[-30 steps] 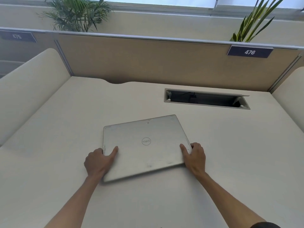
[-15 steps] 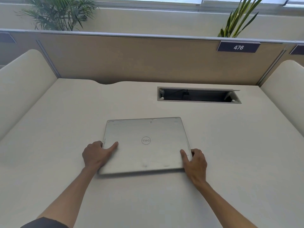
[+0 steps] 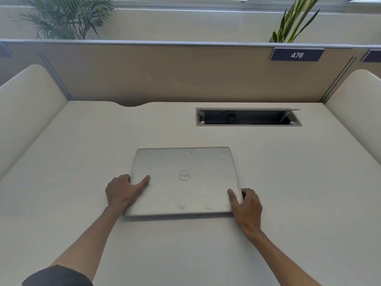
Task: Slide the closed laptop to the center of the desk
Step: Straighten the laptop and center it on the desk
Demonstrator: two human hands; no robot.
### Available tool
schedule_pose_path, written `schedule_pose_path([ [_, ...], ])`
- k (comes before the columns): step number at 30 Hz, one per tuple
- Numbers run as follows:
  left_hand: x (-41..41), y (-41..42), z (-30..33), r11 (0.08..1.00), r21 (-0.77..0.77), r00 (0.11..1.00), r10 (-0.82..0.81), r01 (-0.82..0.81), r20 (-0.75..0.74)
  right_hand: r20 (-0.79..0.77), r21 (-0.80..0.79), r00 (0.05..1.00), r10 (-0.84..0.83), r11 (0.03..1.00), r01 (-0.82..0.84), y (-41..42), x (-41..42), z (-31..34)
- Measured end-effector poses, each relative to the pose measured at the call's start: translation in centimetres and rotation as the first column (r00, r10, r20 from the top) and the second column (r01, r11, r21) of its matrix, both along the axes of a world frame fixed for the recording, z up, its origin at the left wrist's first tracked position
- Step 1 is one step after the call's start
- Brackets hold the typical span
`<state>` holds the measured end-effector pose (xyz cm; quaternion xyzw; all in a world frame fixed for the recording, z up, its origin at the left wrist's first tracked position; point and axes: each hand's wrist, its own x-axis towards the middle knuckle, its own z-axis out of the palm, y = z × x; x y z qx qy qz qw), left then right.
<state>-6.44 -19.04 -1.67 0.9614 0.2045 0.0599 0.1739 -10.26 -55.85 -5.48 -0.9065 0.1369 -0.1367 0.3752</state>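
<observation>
A closed silver laptop lies flat on the cream desk, roughly midway across it, its edges squared to the desk's back. My left hand grips its left edge near the front corner, thumb resting on the lid. My right hand grips the right edge near the front corner, thumb on the lid too. Both forearms reach in from the bottom of the view.
An open cable slot is cut into the desk behind and right of the laptop. A tan partition with a "476" plate backs the desk. Cream side dividers stand left and right. Plants rise behind the partition.
The laptop has turned from a skewed angle to square with the desk and slid slightly right. Both hands kept their hold on its sides.
</observation>
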Motion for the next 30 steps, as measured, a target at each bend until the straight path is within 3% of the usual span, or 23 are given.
schedule_pose_path([
  [16,0.2,-0.3,0.3,0.988,0.119,0.993,-0.094,0.102,-0.067,0.018,-0.061,1.0,-0.019,0.998,0.021,0.1,-0.8,-0.2],
  [24,-0.1,-0.4,0.6,0.956,0.258,0.989,-0.117,0.138,-0.095,0.004,-0.124,1.0,-0.013,0.992,0.013,0.6,-0.7,0.1],
  [30,-0.5,-1.1,-1.0,0.965,0.214,0.988,-0.154,0.15,0.003,-0.11,-0.317,0.974,0.199,0.921,-0.224,2.5,0.0,1.1],
])
